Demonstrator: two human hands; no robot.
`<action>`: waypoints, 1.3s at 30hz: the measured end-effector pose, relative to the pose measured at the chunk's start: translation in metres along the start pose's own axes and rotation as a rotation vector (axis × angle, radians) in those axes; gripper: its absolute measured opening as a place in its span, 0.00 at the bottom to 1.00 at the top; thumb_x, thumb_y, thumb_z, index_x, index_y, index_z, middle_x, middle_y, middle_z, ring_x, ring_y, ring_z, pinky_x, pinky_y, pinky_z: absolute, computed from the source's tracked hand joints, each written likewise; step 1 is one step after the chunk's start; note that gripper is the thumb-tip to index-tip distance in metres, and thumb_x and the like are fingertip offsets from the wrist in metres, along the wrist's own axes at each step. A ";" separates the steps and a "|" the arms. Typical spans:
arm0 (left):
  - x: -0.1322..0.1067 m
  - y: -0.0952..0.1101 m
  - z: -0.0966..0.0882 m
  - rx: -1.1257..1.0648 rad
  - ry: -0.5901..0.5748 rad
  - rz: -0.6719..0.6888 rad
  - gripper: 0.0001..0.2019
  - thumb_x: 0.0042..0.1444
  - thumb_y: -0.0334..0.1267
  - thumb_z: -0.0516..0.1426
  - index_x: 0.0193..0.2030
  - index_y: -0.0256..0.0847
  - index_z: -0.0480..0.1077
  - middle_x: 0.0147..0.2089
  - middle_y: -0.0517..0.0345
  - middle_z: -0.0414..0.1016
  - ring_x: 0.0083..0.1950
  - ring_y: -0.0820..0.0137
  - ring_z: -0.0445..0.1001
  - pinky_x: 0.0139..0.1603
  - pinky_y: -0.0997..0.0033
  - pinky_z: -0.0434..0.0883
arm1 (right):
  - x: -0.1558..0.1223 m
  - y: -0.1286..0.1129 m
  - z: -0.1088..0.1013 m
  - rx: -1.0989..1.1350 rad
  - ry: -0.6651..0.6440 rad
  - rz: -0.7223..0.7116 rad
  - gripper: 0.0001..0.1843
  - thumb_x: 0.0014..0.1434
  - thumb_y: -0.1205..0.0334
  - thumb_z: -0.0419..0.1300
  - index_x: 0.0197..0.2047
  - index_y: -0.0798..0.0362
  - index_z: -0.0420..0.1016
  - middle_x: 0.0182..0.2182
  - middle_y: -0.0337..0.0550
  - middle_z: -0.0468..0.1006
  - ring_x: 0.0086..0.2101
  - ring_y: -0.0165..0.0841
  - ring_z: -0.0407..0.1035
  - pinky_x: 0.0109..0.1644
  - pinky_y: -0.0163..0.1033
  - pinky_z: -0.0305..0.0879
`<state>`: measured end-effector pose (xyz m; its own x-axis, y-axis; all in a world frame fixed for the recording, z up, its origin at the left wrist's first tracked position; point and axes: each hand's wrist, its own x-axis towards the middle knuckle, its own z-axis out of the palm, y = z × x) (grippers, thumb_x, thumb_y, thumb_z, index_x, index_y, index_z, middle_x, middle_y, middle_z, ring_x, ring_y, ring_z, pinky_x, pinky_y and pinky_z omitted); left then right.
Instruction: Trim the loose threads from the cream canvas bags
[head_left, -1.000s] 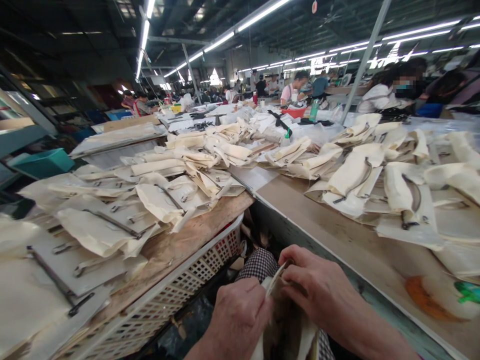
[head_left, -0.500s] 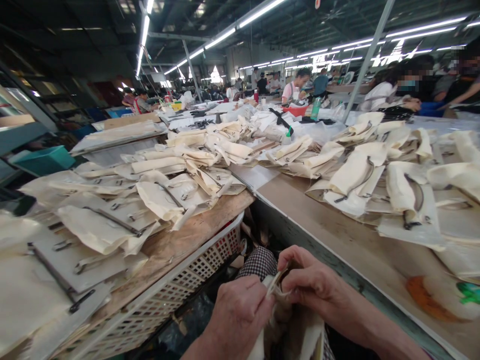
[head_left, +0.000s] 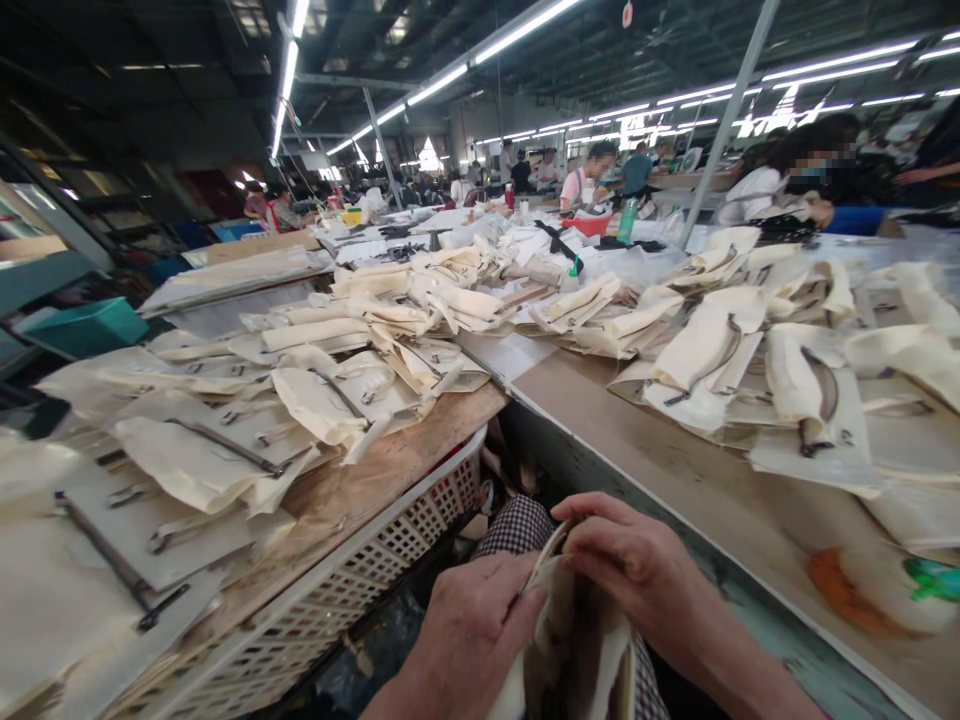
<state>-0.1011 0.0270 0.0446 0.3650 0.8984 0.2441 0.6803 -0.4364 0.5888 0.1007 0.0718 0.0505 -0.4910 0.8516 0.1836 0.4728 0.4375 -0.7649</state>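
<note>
Two tables converge: the right table (head_left: 585,395) and the left table (head_left: 367,475), both bearing cream fabric pieces (head_left: 709,335) with dark straps (head_left: 225,447). A white lattice basket (head_left: 431,520) runs along the left table's edge. Over a checked garment (head_left: 517,525), between the hands, sits a cream fabric pouch (head_left: 553,590), its mouth gaping and its interior shadowed. The left grip (head_left: 480,615) is closed on the pouch's left wall, thumb along the cloth; the right grip (head_left: 622,550) pinches the far end of the rim. The pouch is judged light, pliable yet slightly springy, hardly fragile or slippery, though apt to crease; opposite sides of its rim appear the surest hold.
</note>
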 end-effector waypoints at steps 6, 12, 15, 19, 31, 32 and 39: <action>-0.001 -0.001 0.000 0.037 0.008 0.020 0.14 0.67 0.36 0.48 0.39 0.40 0.75 0.31 0.58 0.77 0.33 0.71 0.76 0.38 0.78 0.73 | 0.003 0.003 0.003 -0.008 0.043 -0.059 0.10 0.60 0.74 0.59 0.30 0.51 0.73 0.41 0.35 0.77 0.38 0.27 0.73 0.43 0.30 0.64; -0.001 -0.001 -0.002 0.043 -0.028 0.000 0.14 0.66 0.35 0.48 0.38 0.40 0.74 0.32 0.58 0.77 0.34 0.71 0.76 0.40 0.76 0.73 | 0.004 0.006 0.008 0.002 0.099 -0.056 0.09 0.59 0.74 0.60 0.32 0.51 0.71 0.39 0.35 0.77 0.37 0.28 0.73 0.42 0.32 0.64; 0.000 -0.001 -0.002 0.053 -0.032 0.008 0.14 0.66 0.35 0.48 0.38 0.39 0.74 0.32 0.58 0.77 0.34 0.71 0.76 0.39 0.76 0.73 | 0.005 0.005 0.010 -0.004 0.127 -0.046 0.09 0.59 0.74 0.61 0.31 0.51 0.70 0.38 0.35 0.77 0.36 0.28 0.72 0.40 0.32 0.64; 0.000 -0.003 -0.002 0.098 -0.050 0.021 0.14 0.67 0.34 0.47 0.36 0.39 0.72 0.32 0.58 0.76 0.34 0.71 0.75 0.38 0.77 0.72 | 0.006 0.003 0.013 -0.020 0.156 -0.045 0.08 0.59 0.73 0.61 0.31 0.51 0.70 0.37 0.35 0.77 0.35 0.28 0.72 0.40 0.33 0.64; 0.020 0.006 0.001 0.566 -0.066 0.244 0.04 0.60 0.28 0.56 0.35 0.41 0.66 0.28 0.62 0.74 0.26 0.67 0.73 0.22 0.70 0.57 | 0.005 0.006 0.012 -0.083 0.191 0.008 0.08 0.57 0.73 0.61 0.30 0.50 0.70 0.37 0.35 0.78 0.35 0.31 0.73 0.39 0.35 0.63; 0.023 0.004 0.002 0.586 -0.066 0.277 0.06 0.59 0.26 0.56 0.33 0.41 0.65 0.27 0.63 0.73 0.25 0.67 0.72 0.21 0.69 0.54 | 0.005 0.006 0.012 -0.081 0.190 0.009 0.08 0.57 0.73 0.61 0.30 0.50 0.70 0.37 0.35 0.78 0.35 0.31 0.73 0.39 0.35 0.63; 0.027 -0.017 0.003 0.499 -0.024 0.381 0.16 0.65 0.28 0.47 0.25 0.39 0.62 0.20 0.63 0.67 0.19 0.72 0.67 0.21 0.69 0.50 | 0.008 0.002 0.014 -0.086 0.152 0.001 0.08 0.58 0.72 0.62 0.31 0.50 0.70 0.37 0.35 0.78 0.34 0.31 0.73 0.39 0.35 0.64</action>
<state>-0.1006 0.0580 0.0385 0.6506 0.6767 0.3448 0.7123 -0.7012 0.0320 0.0877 0.0756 0.0420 -0.3774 0.8831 0.2785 0.5371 0.4538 -0.7110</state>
